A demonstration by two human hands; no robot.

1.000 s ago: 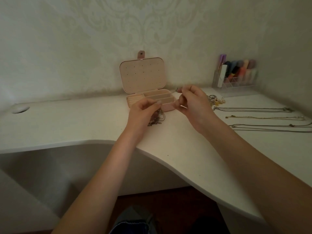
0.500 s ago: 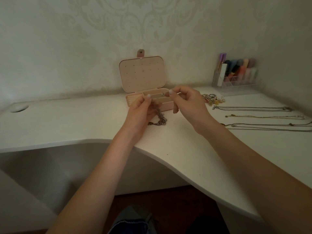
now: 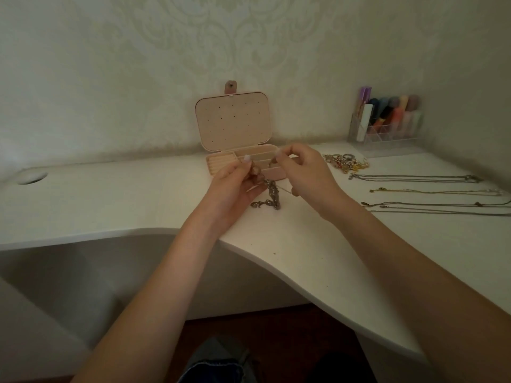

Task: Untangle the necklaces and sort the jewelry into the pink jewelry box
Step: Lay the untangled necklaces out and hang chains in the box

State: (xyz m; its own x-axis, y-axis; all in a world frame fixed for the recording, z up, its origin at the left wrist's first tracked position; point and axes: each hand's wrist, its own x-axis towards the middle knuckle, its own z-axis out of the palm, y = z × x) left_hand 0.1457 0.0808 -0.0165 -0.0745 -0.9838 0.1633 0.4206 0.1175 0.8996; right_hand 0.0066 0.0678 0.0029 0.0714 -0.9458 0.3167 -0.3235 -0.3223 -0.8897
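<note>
White desk (image 3: 110,205): curved near edge, bare room left of the hands. Pink jewelry box (image 3: 233,121) open at the far wall, ready for sorting. Straightened necklaces (image 3: 414,178) laid apart, right. Left hand (image 3: 235,186) and right hand (image 3: 307,172) pinch the tangled chain (image 3: 272,194), apparently teasing strands; its tail rests on the desk.

The hands (image 3: 273,172) hide the pink jewelry box's (image 3: 232,161) front; laid-out necklaces (image 3: 442,205) run off the right edge.
</note>
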